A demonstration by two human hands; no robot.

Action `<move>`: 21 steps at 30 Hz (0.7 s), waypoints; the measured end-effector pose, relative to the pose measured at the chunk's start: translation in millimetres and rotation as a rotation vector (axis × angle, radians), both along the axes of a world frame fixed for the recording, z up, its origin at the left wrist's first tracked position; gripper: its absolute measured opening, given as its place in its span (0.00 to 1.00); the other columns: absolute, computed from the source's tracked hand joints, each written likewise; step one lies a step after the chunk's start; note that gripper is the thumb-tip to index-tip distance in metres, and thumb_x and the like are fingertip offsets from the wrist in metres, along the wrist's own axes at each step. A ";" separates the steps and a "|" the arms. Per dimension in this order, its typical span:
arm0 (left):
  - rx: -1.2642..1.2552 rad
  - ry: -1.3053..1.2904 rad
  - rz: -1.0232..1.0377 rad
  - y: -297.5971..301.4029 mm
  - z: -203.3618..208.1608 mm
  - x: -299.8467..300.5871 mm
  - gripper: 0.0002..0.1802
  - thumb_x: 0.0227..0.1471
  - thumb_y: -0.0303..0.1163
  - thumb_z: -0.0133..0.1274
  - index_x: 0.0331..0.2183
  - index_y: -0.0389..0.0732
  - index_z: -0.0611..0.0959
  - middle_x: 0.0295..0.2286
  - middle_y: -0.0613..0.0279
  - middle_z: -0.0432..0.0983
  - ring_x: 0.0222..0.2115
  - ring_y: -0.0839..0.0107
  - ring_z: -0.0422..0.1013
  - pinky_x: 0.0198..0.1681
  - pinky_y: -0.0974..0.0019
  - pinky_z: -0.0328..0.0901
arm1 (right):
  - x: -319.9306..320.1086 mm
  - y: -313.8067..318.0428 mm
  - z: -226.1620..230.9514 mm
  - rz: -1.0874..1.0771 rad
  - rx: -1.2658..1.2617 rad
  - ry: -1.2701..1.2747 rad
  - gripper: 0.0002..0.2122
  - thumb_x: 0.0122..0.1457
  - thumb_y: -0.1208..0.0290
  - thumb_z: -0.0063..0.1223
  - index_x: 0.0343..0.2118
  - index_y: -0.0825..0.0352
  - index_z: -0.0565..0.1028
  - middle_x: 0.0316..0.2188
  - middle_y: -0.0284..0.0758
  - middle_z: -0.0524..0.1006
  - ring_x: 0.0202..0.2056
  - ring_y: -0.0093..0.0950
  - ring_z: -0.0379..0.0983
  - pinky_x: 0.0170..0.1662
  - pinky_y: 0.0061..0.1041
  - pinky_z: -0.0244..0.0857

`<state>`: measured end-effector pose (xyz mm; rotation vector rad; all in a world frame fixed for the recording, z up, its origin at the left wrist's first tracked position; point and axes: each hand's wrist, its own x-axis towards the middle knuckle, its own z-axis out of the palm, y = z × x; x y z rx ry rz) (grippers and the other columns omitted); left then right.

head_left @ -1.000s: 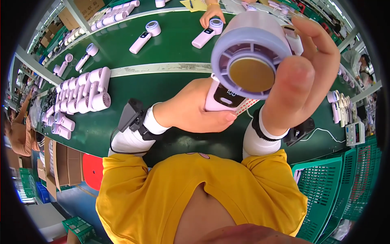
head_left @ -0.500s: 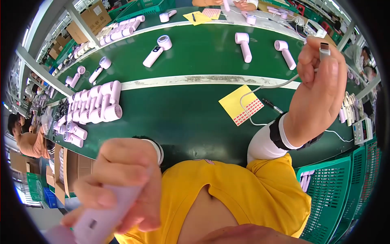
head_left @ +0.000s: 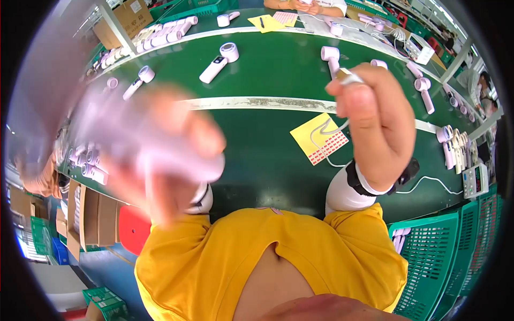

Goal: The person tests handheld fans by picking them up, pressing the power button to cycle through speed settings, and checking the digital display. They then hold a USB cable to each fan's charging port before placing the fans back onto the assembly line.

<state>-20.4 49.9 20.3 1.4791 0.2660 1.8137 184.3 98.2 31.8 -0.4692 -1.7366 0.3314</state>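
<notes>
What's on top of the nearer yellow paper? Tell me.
Rows of small red labels sit on the yellow paper, and a loop of pale cable crosses over it. Whatever lies underneath the paper is covered.

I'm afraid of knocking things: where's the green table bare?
Free: the near green tabletop, between the blurred left hand, flat white strip and yellow paper sheet; beyond the strip, between a lilac fan with dark display and another lilac fan. Crowded: far left, with more lilac fans, and the right edge, beside the boxy white device.
</notes>
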 end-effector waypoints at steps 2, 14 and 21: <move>-0.192 -0.068 -0.113 20.4 2.7 1.9 0.26 0.48 0.34 0.40 0.47 0.33 0.55 0.30 0.49 0.65 0.21 0.67 0.67 0.20 0.71 0.65 | -6.4 1.5 2.0 0.078 -0.072 -0.198 0.11 0.56 0.69 0.38 0.26 0.72 0.68 0.22 0.32 0.69 0.22 0.17 0.61 0.25 0.14 0.54; -0.307 0.219 -0.341 33.3 -4.5 25.4 0.30 0.48 0.29 0.36 0.53 0.38 0.47 0.27 0.56 0.66 0.20 0.70 0.66 0.21 0.70 0.64 | -10.0 8.6 2.3 0.399 -0.329 -0.305 0.10 0.54 0.71 0.41 0.19 0.69 0.66 0.15 0.31 0.71 0.18 0.27 0.65 0.20 0.19 0.57; -0.288 0.260 -0.365 35.1 -10.4 25.3 0.28 0.47 0.39 0.37 0.47 0.33 0.55 0.32 0.51 0.67 0.20 0.66 0.67 0.20 0.69 0.64 | 5.6 18.0 4.3 0.351 -0.138 -0.502 0.09 0.54 0.71 0.42 0.19 0.68 0.66 0.13 0.32 0.67 0.17 0.30 0.64 0.19 0.22 0.55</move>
